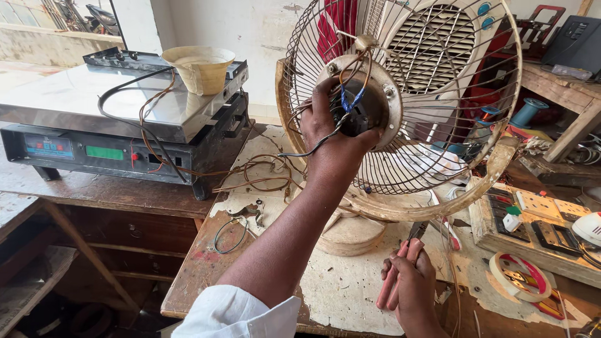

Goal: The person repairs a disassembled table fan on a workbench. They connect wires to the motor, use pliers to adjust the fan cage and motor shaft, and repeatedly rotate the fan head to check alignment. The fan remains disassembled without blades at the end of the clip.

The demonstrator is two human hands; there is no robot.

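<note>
Your left hand [335, 141] is clenched on the dark round motor hub [358, 109] of the rusty wire fan guard [438, 94], at twelve o'clock on the worktop [350, 294]. Your right hand [410, 281], at five o'clock, grasps pink-handled pliers [393, 285]. The loose brown wires [250, 169] could snag and tear if the guard tips.

Thin metal wire on the fan guard [438, 125], dull and yellowed, with a worn cream rim. Bare metal plate at the motor [360, 100], matt and scuffed. Pink plastic grips on the pliers [400, 266], smooth. Rough wooden workbench [206, 263], chipped white coating and red stains. Shiny steel top on the weighing scale [81, 100], black casing below. Glossy cream plastic bowl [200, 66]. White cloth sleeve [238, 313].
</note>
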